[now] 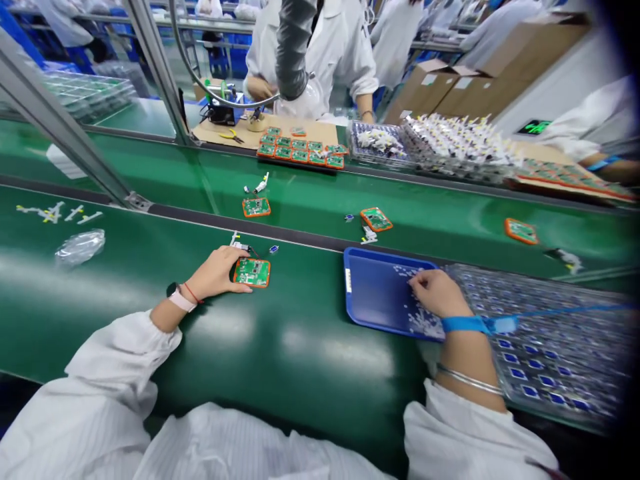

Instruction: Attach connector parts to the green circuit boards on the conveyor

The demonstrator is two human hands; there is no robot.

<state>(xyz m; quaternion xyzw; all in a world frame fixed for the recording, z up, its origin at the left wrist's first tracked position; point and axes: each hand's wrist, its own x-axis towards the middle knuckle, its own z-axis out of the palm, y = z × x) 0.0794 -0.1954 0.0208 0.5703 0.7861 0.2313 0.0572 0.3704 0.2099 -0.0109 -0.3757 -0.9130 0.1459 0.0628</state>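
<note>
My left hand (216, 272) rests on the green bench and grips the left edge of a green circuit board in an orange frame (253, 272). A small white part with wires (239, 244) and a tiny blue part (273, 249) lie just beyond it. My right hand (439, 293) is curled, fingers pinched among several tiny white parts in a blue tray (373, 293); what it pinches is too small to name. A blue strap (465, 325) circles that wrist.
Framed boards (257, 207) (376, 219) (521, 231) lie on the green conveyor. A clear tray of blue parts (540, 347) sits at right. A plastic bag (80, 247) and white pieces (55, 213) lie left. A person in white (320, 53) works opposite beside stacked boards (300, 150).
</note>
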